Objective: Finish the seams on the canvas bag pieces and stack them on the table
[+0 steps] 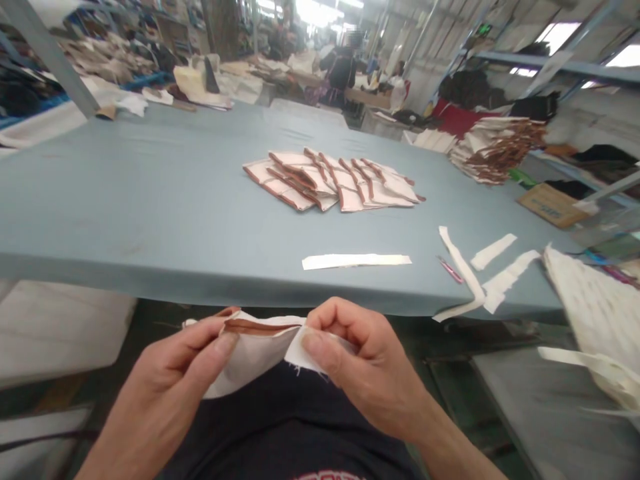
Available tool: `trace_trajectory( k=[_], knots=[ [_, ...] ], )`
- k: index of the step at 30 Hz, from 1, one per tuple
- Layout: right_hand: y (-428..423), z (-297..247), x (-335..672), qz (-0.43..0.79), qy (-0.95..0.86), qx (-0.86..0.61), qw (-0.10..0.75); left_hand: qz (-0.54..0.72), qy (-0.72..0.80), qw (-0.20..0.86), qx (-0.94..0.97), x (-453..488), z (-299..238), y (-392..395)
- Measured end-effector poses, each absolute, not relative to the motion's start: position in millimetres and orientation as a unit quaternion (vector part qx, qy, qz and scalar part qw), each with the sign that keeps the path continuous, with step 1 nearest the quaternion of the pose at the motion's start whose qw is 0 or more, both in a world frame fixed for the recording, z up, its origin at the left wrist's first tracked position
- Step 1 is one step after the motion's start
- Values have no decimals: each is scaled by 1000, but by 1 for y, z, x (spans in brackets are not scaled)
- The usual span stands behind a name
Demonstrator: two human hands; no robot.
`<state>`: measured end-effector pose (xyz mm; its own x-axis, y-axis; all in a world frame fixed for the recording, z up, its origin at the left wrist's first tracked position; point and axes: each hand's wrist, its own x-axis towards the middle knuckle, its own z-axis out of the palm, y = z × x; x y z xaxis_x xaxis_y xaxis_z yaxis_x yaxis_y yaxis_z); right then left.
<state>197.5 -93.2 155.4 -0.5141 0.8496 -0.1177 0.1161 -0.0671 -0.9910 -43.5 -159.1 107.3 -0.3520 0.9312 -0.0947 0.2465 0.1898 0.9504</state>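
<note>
Both my hands hold one small white fabric piece with a brown trimmed edge over my lap, below the table's front edge. My left hand pinches its left side between thumb and fingers. My right hand pinches its right end, fingers curled. Several similar white pieces with brown trim lie fanned out on the grey-blue table.
A long white strip lies near the table's front edge. More white strips and a small pink tool lie to the right. A tall stack of trimmed pieces stands at far right. Another person works far behind the table.
</note>
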Motion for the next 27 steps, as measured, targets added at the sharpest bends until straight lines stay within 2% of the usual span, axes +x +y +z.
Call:
trace_trajectory(
  k=[3,11,23,27],
  knots=[
    [-98,160,190,597,-639,-402,271,451,679,376,439,-34,101,-166],
    [-100,157,175,479,-705,-440,282,491,608,465,415,-12,95,-168],
    [-95,145,172,491,-693,-479,221,475,642,434,419,-9,74,-175],
    [-93,144,171,493,-699,-471,217,484,614,471,409,-9,79,-169]
  ],
)
